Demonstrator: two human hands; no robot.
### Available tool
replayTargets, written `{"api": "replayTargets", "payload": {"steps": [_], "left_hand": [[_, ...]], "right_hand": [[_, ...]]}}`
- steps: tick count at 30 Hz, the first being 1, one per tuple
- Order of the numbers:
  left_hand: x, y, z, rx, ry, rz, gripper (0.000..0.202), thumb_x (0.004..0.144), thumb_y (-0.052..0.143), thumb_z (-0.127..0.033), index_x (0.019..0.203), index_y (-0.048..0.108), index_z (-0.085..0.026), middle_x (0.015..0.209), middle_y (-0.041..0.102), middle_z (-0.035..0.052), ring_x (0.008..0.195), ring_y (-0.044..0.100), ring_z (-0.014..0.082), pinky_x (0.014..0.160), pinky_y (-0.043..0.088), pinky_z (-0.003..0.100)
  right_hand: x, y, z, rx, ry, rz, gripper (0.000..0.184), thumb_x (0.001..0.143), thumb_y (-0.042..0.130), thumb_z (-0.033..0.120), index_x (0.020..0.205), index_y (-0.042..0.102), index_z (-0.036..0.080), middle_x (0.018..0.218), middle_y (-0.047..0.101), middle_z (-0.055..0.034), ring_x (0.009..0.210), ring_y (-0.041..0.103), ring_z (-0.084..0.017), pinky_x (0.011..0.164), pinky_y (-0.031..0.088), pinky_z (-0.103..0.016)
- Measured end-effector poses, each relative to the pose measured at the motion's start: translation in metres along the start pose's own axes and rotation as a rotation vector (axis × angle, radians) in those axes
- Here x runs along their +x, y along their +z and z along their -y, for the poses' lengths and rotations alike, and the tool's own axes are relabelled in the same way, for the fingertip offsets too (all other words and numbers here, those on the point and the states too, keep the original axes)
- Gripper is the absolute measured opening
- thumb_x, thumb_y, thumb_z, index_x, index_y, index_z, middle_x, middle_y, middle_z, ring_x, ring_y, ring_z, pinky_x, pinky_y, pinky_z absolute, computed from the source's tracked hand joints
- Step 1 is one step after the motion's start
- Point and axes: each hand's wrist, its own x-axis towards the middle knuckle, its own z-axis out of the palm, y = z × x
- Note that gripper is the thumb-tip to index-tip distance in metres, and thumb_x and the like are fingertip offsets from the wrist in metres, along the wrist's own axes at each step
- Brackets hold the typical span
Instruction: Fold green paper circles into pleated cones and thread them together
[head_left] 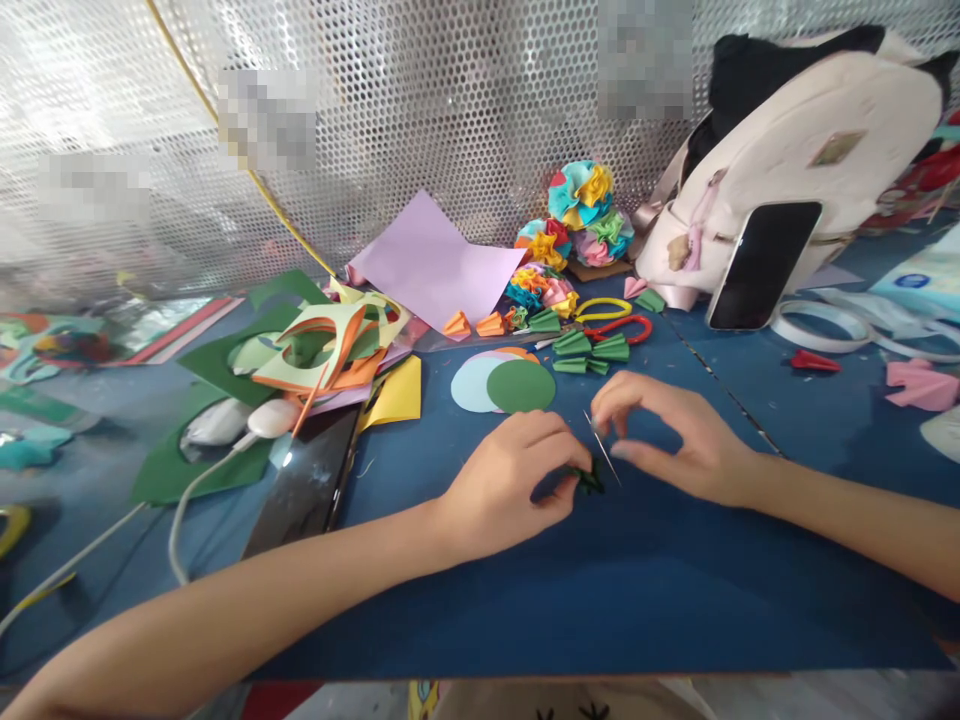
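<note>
"What are the hands doing?"

"The left hand (506,480) is curled nearly closed, its fingertips (562,470) pinching a small dark green folded paper piece (590,478) low over the blue desk (600,620). The right hand (679,438) is half curled, with its fingertips (604,415) at a thin metal needle (602,448), whose lower end sits just beside the green piece."

"What's around them?"

"Just beyond the hands, a green paper circle (521,386) overlaps a pale blue paper circle (469,385). Folded green paper fans (589,350) lie farther away, towards the right. Beyond those, multicoloured paper flowers (581,210) sit beside a lilac paper sheet (435,270), near a perforated metal panel (465,110)."
</note>
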Motion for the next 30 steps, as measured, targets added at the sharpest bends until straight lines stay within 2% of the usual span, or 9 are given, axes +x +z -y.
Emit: {"api": "replayTargets", "payload": {"steps": [2,5,8,11,14,18,23,26,30], "left_hand": [[-0.001,-0.003,-0.001,0.12,0.08,0.018,0.018,0.084,0.05,-0.004,0.092,0.062,-0.015,0.09,0.064,0.0039,0.085,0.057,0.0152,0.079,0.045,0.028],[-0.003,-0.006,-0.002,0.298,0.175,0.053,0.02,0.091,0.044,-0.008,0.095,0.063,-0.013,0.091,0.064,0.0057,0.084,0.056,0.0162,0.079,0.044,0.03],[-0.004,-0.008,-0.002,0.419,0.199,0.101,0.023,0.094,0.042,-0.01,0.095,0.064,-0.012,0.092,0.064,0.007,0.084,0.055,0.018,0.078,0.044,0.032],[-0.004,-0.007,0.0,0.441,0.152,0.135,0.023,0.094,0.042,-0.011,0.093,0.065,-0.012,0.091,0.062,0.0065,0.083,0.055,0.0181,0.076,0.043,0.033],[-0.002,-0.007,0.001,0.423,0.101,0.161,0.022,0.094,0.042,-0.014,0.092,0.064,-0.013,0.09,0.062,0.0058,0.082,0.054,0.0178,0.075,0.043,0.032],[-0.001,-0.007,0.002,0.408,0.033,0.199,0.021,0.095,0.044,-0.018,0.093,0.064,-0.014,0.091,0.061,0.0058,0.082,0.054,0.0184,0.076,0.044,0.033],[0.001,-0.008,0.004,0.301,-0.059,0.165,0.012,0.09,0.052,-0.016,0.092,0.064,-0.015,0.089,0.062,0.0037,0.083,0.056,0.0178,0.079,0.045,0.032],[0.002,-0.009,0.006,0.194,-0.124,0.106,0.01,0.083,0.057,-0.01,0.088,0.064,-0.015,0.086,0.062,0.0027,0.081,0.057,0.0161,0.077,0.046,0.029],[0.005,-0.01,0.009,0.015,-0.23,0.071,0.01,0.079,0.06,-0.007,0.085,0.063,-0.015,0.082,0.06,0.0014,0.077,0.057,0.0133,0.07,0.047,0.024]], "right_hand": [[0.011,-0.009,-0.012,-0.177,0.071,-0.062,0.006,0.093,0.054,0.022,0.097,0.058,0.021,0.094,0.061,-0.0021,0.079,0.057,-0.014,0.073,0.047,-0.027],[0.03,-0.021,-0.035,-0.498,0.129,-0.043,0.01,0.093,0.053,0.023,0.097,0.063,0.022,0.102,0.064,-0.0025,0.086,0.06,-0.016,0.071,0.045,-0.028],[0.046,-0.025,-0.051,-0.776,0.083,0.074,0.009,0.091,0.058,0.027,0.092,0.065,0.022,0.097,0.065,-0.0029,0.096,0.06,-0.021,0.069,0.043,-0.029],[0.054,-0.022,-0.053,-0.876,0.052,0.183,0.008,0.089,0.06,0.025,0.083,0.065,0.021,0.091,0.065,-0.0023,0.092,0.059,-0.02,0.068,0.042,-0.029],[0.054,-0.018,-0.047,-0.88,0.065,0.169,0.006,0.086,0.061,0.022,0.08,0.063,0.021,0.091,0.065,-0.0018,0.091,0.059,-0.02,0.066,0.041,-0.028],[0.047,-0.014,-0.031,-0.822,0.063,0.126,0.004,0.082,0.059,0.019,0.085,0.06,0.022,0.093,0.067,-0.0005,0.093,0.06,-0.019,0.065,0.041,-0.027],[0.032,-0.015,-0.007,-0.677,0.109,0.076,0.012,0.079,0.057,0.015,0.089,0.057,0.023,0.081,0.064,0.0035,0.073,0.061,-0.014,0.063,0.041,-0.025],[0.021,-0.015,0.006,-0.58,0.037,0.056,0.015,0.081,0.056,0.014,0.092,0.057,0.022,0.086,0.064,0.0016,0.08,0.061,-0.015,0.07,0.044,-0.026],[0.008,-0.012,0.014,-0.528,-0.129,0.063,0.013,0.087,0.057,0.014,0.098,0.059,0.02,0.091,0.064,-0.0027,0.085,0.06,-0.016,0.075,0.048,-0.028]]}}
